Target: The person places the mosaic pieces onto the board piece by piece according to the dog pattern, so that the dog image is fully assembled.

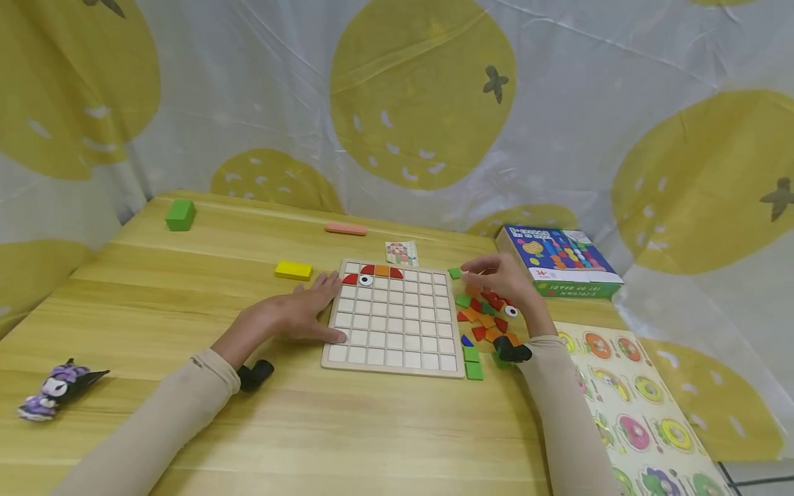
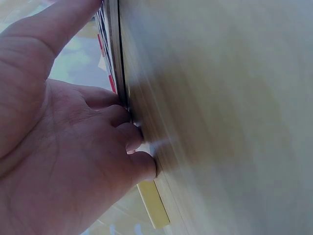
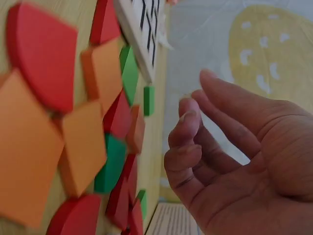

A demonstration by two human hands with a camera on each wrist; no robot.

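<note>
Just left of the empty, loosely bent right hand [image 1: 504, 277] lies a flat green square [image 1: 455, 273]; the spread, empty left hand [image 1: 302, 310] is farther.

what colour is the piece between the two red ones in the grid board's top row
The square piece is orange, clearest in the head view.

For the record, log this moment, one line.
left fingers: touching gridded wooden board, left edge | right fingers: apparently empty, near green tile | red quarter-circles, orange square, eye tile: board's top rows
</note>
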